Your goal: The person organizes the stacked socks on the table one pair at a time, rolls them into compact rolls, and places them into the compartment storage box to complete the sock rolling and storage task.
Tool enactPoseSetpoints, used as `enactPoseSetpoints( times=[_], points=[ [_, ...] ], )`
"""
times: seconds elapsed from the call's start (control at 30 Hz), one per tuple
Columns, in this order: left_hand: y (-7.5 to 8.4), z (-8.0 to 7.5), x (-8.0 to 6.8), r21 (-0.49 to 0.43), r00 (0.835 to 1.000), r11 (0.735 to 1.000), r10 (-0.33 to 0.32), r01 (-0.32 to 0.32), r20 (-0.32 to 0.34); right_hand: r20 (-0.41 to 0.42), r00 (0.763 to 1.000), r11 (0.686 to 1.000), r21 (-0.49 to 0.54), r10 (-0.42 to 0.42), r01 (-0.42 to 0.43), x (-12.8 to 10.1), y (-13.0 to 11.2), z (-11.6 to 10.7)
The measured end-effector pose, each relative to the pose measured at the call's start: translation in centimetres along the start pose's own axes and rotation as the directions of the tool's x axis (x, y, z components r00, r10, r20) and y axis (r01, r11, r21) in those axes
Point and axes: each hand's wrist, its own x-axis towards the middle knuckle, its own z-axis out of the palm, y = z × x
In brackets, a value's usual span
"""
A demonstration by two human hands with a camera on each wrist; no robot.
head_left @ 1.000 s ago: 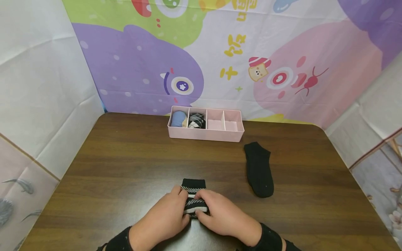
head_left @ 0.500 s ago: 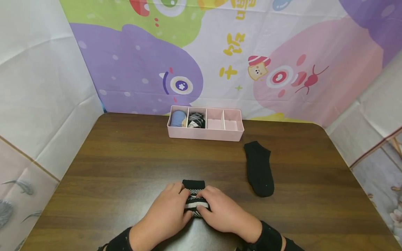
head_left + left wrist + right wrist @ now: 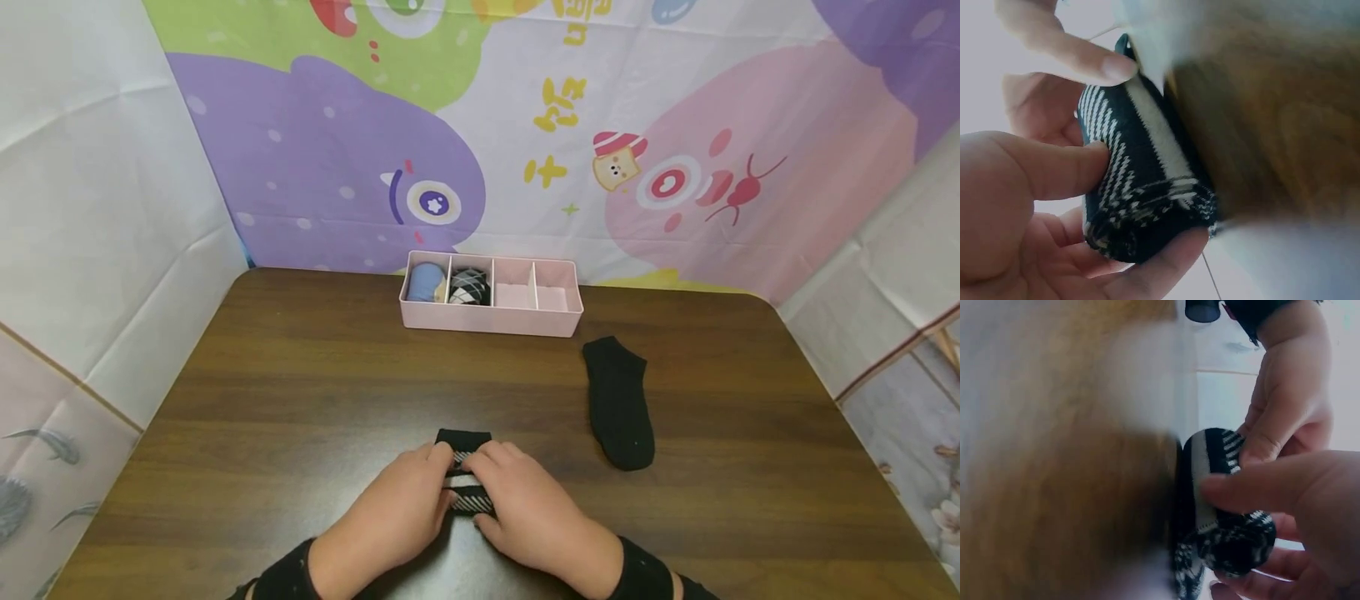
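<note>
Two bare hands meet near the front edge of a brown wooden table [image 3: 300,375], one at each end of a striped sock roll [image 3: 468,482]. The roll is black knit with a pale band and rows of slanting white dashes; it lies on the table in front of the person, between the hands, and a flat black cuff [image 3: 463,438] extends just beyond it, away from the person.

The left hand [image 3: 397,508] pinches the left end, its thumb pressed against the dashed side and its fingers curved round the roll; the left wrist view shows the coiled layers there. The right hand [image 3: 536,517] pinches the right end in the same way, thumb against the knit and fingers curled about it. Both wrists wear black cuffs or sleeves.

Farther right and beyond the hands, well apart from them, a plain black sock [image 3: 621,408] lies flat. At the back of the table stands a pink box [image 3: 491,318] with four compartments in a row: the leftmost holds a blue bundle [image 3: 426,282], the next a checked black, grey and white bundle [image 3: 470,287].
</note>
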Motion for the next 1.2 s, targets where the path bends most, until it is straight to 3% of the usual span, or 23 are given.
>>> enactPoseSetpoints(
  times=[0.13,0.33,0.5,0.6,0.8,0.97,1.2],
  points=[
    [-0.1,-0.2,-0.1,-0.057,1.0,0.998,-0.011,0.012,0.029,-0.021,1.0,1.0,0.0,-0.013,0.013,0.0,-0.2,0.1],
    [0.1,-0.3,-0.3,-0.04,0.997,0.999,-0.003,0.006,0.08,0.017,1.0,0.991,0.13,0.012,-0.014,-0.2,0.1,0.1],
    [0.3,-0.3,-0.5,0.053,1.0,0.998,0.023,-0.024,0.019,0.086,0.996,0.956,0.289,0.028,-0.052,0.1,1.0,0.1],
    [0.4,-0.4,-0.6,0.061,1.0,0.998,0.019,-0.018,-0.015,0.11,0.994,0.931,0.358,0.029,-0.067,0.3,1.4,0.1],
    [0.6,-0.7,-0.7,0.032,1.0,0.999,0.027,-0.027,0.009,0.132,0.99,0.897,0.43,0.048,-0.101,0.4,1.8,0.0],
    [0.6,-0.8,-0.7,0.019,0.998,0.998,0.057,-0.057,0.014,0.143,0.987,0.915,0.384,0.072,-0.122,0.3,1.5,-0.1],
    [0.3,-0.5,-0.5,0.004,0.998,0.998,0.066,-0.066,0.014,0.058,0.998,0.992,0.125,0.015,-0.022,0.0,0.7,0.2]
  ],
)
